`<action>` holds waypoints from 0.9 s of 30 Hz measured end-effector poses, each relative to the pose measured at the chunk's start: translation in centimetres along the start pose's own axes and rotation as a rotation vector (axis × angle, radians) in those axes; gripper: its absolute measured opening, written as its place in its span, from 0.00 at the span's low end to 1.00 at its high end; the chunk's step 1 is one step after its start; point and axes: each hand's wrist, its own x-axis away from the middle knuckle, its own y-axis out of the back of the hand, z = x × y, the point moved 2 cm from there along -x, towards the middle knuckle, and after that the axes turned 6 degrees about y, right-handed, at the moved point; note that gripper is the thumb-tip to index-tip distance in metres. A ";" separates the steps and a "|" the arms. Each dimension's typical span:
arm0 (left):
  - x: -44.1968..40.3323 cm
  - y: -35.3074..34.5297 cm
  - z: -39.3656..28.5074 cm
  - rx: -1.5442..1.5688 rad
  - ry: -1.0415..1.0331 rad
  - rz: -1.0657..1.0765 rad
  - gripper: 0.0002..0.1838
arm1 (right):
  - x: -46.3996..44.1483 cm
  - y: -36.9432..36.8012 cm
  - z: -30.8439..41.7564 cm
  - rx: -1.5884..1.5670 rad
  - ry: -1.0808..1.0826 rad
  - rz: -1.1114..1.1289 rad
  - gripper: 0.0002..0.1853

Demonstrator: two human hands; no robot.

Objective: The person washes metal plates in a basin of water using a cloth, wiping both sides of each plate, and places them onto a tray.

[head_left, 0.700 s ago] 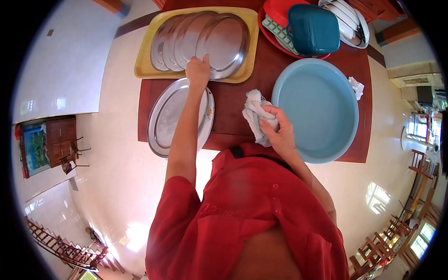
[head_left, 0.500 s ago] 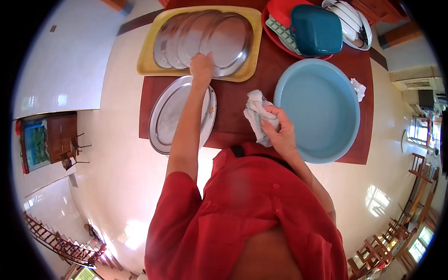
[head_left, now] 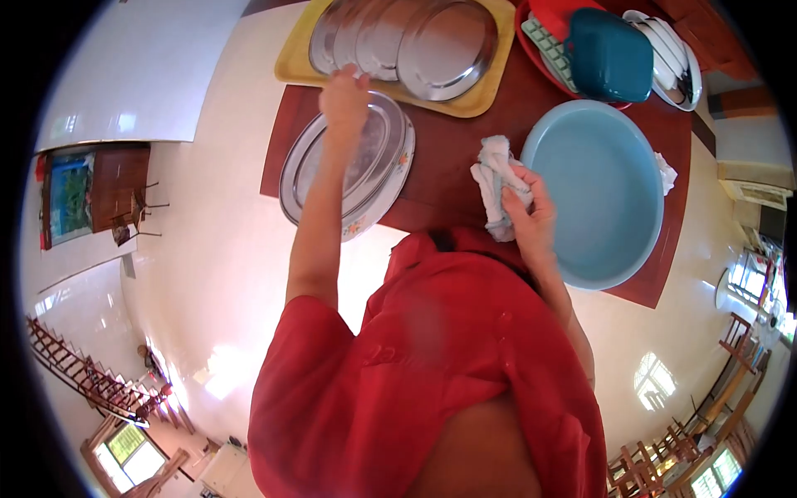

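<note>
Several round metal plates [head_left: 448,50] overlap in a row on a yellow tray [head_left: 475,104]. My left hand [head_left: 343,108] reaches to the tray's near edge, its fingertips by the lower rims of the plates on the left. Its fingers look slightly apart, and I see nothing in them; whether they touch a rim I cannot tell. Beneath that hand and forearm lies an oval metal platter [head_left: 383,137], on top of a white platter with a floral rim [head_left: 401,176]. My right hand [head_left: 531,212] grips a crumpled white cloth [head_left: 496,178], just left of a blue basin [head_left: 594,195].
Behind the basin, a red tray [head_left: 525,35] holds a pale green ice-cube tray [head_left: 548,51] and a dark teal container [head_left: 610,58]. White dishes [head_left: 668,54] are stacked at the far right. Crumpled white paper or cloth [head_left: 665,174] lies beyond the basin.
My left hand has shifted leftward along the plates' near rims, away from the rightmost plate. My right hand still holds the cloth beside the basin. The whole view has turned a little.
</note>
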 end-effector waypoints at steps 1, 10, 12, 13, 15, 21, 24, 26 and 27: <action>0.5 1.3 1.8 -0.027 0.022 0.031 0.15 | 0.1 -0.1 -0.1 -0.032 -0.016 -0.011 0.14; 5.9 4.7 10.9 -0.193 0.129 0.140 0.23 | -0.1 -0.5 0.0 -0.076 -0.060 0.057 0.14; 5.8 4.5 10.5 -0.158 0.107 0.047 0.21 | 0.0 -0.4 0.0 -0.052 -0.042 0.062 0.13; 5.6 4.5 10.5 -0.155 0.104 0.045 0.21 | -0.1 -0.3 -0.1 -0.033 -0.015 0.064 0.13; 5.1 4.5 10.8 -0.080 0.165 0.070 0.16 | 0.1 -0.2 -0.3 -0.013 0.014 0.058 0.13; 4.6 5.4 11.6 -0.044 0.159 0.031 0.11 | 1.1 0.0 -0.7 -0.040 -0.041 0.006 0.14; 4.3 5.3 12.6 0.054 0.127 -0.028 0.11 | 1.2 -0.1 -0.6 -0.074 -0.038 0.008 0.14; 4.6 6.3 11.4 -0.025 0.139 -0.031 0.11 | 1.1 0.0 -0.9 -0.022 -0.008 0.012 0.14; 4.8 6.9 10.5 -0.100 0.157 -0.039 0.11 | 1.1 0.0 -1.0 -0.025 -0.009 0.005 0.14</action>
